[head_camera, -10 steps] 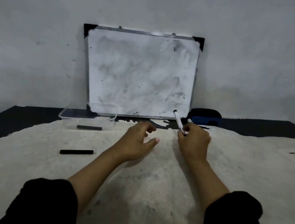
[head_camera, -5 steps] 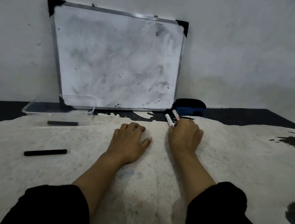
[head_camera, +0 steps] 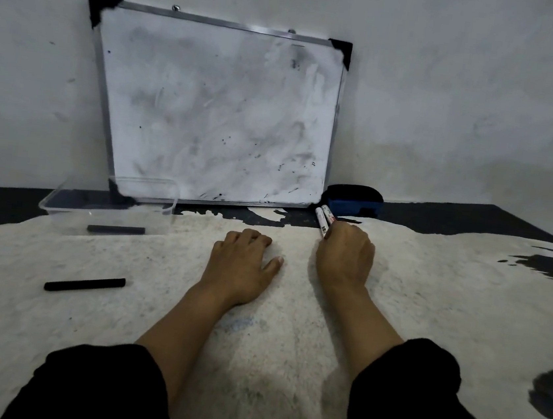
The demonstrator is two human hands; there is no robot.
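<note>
A smudged whiteboard (head_camera: 216,109) leans against the wall at the back. My right hand (head_camera: 345,257) rests on the pale rug and grips two white markers (head_camera: 324,219), whose ends point toward the board's lower right corner. My left hand (head_camera: 241,262) lies palm down on the rug beside it, fingers curled under at the tips, holding nothing. A black marker (head_camera: 84,284) lies loose on the rug to the left. Another dark marker (head_camera: 116,229) lies in a clear plastic box (head_camera: 165,208) at the board's lower left.
A blue and black board eraser (head_camera: 353,201) sits on the dark floor right of the board. The pale rug (head_camera: 447,297) has black patches at the right. Black sleeves (head_camera: 92,391) cover both forearms near the bottom edge.
My left hand has come down flat onto the rug. My right hand lowered to the rug, and two markers now show in it. The view shifted slightly.
</note>
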